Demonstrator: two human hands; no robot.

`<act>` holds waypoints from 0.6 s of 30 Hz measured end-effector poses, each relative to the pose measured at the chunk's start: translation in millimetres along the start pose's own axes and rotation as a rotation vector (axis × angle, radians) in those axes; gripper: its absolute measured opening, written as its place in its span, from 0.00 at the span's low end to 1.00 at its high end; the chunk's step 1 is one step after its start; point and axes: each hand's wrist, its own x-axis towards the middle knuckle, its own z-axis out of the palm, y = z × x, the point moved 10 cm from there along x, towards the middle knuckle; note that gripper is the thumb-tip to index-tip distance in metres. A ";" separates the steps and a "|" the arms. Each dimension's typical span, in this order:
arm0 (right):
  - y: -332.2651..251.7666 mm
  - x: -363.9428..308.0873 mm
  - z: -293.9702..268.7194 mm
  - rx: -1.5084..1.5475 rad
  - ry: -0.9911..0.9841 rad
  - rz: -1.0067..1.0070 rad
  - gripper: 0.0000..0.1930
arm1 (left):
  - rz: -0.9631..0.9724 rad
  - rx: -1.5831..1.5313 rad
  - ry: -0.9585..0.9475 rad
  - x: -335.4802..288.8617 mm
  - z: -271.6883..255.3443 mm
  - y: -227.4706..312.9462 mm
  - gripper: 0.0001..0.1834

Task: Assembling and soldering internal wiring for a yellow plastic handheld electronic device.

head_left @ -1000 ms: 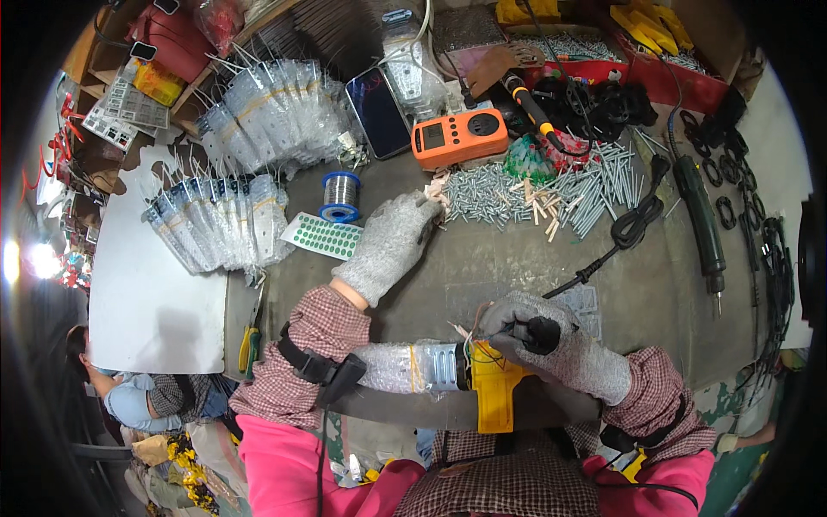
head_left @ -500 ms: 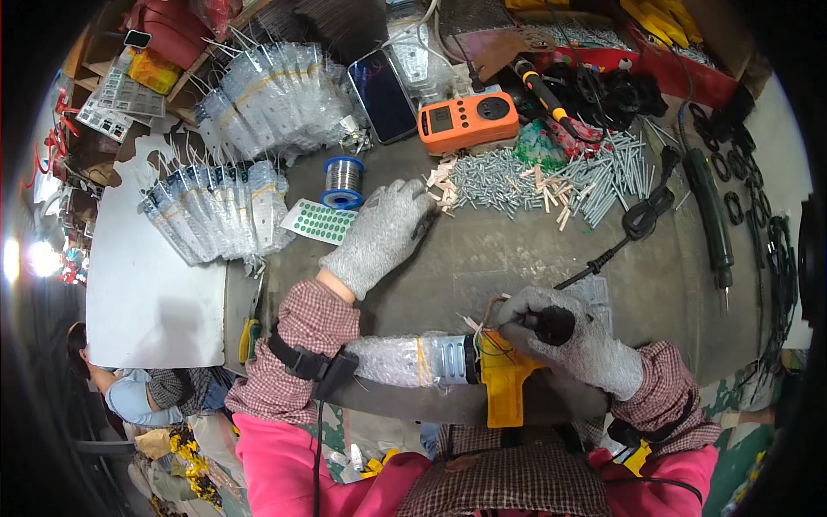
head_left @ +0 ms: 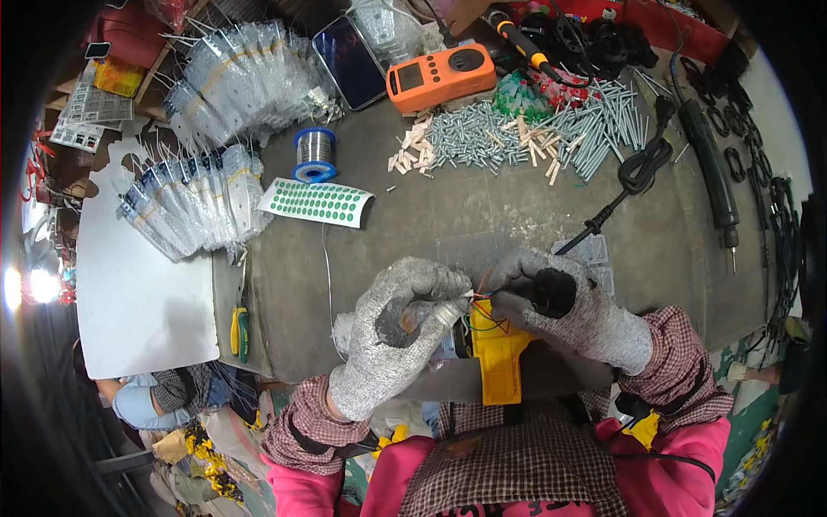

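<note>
- I have both hands drawn together just above the work: the left hand (head_left: 388,323), in a grey knit glove, pinches a small pale piece (head_left: 469,294) between thumb and fingertips.
- The right hand (head_left: 568,306), gloved alike, has its thumb and fingers closed on thin coloured wires (head_left: 484,296) beside that pinch.
- I judge the step to be fine fitting of the pale piece to the wire ends; whether they already join, I cannot tell.
- The next move, I'd say, calls for a steady right hold and small left fingertip motion.
- My wrists angle inward, fingertips nearly meeting, forearms rising from below.
- Directly below the grip lies the bright yellow plastic housing (head_left: 500,370), wires looping over its top.
- Left of the grip, past my glove, clear bubble wrap (head_left: 344,334) shows.
- Beyond the grip, well apart, sit the loose pale slivers (head_left: 412,148) and silver metal screws (head_left: 478,138).
</note>
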 end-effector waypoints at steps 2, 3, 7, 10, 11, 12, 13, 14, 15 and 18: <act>8.7 -0.4 0.1 0.073 0.002 0.016 0.07 | -0.205 -0.136 0.074 -2.8 -1.2 -13.9 0.10; 9.5 0.3 0.6 0.113 0.001 -0.013 0.07 | -0.204 -0.136 0.074 -2.8 -2.4 -14.8 0.10; 4.6 0.6 0.5 0.066 -0.007 -0.016 0.07 | -0.009 0.073 0.043 -2.3 -8.7 -3.4 0.11; 7.3 -0.7 1.4 0.102 -0.013 0.044 0.08 | 0.061 0.130 0.024 -1.3 -3.0 3.6 0.12; 6.2 -1.2 1.3 0.102 -0.012 0.045 0.08 | 0.095 0.156 0.021 0.0 0.4 7.8 0.11; 2.3 -1.4 0.4 0.044 -0.007 0.025 0.08 | 0.094 0.158 0.022 2.7 2.5 9.9 0.11; -0.8 -1.6 -0.6 -0.014 -0.002 0.006 0.08 | 0.182 0.189 0.022 4.7 5.7 20.6 0.12; 0.2 -1.5 -1.5 -0.014 -0.003 0.005 0.08 | 0.270 0.220 0.021 4.4 8.3 30.7 0.12; -7.2 -0.8 -1.6 -0.024 -0.024 -0.091 0.10 | 0.298 0.356 -0.003 5.5 13.3 33.1 0.13; -14.1 -0.6 -0.7 -0.059 -0.090 -0.097 0.16 | 0.330 0.388 -0.035 7.8 21.0 35.6 0.13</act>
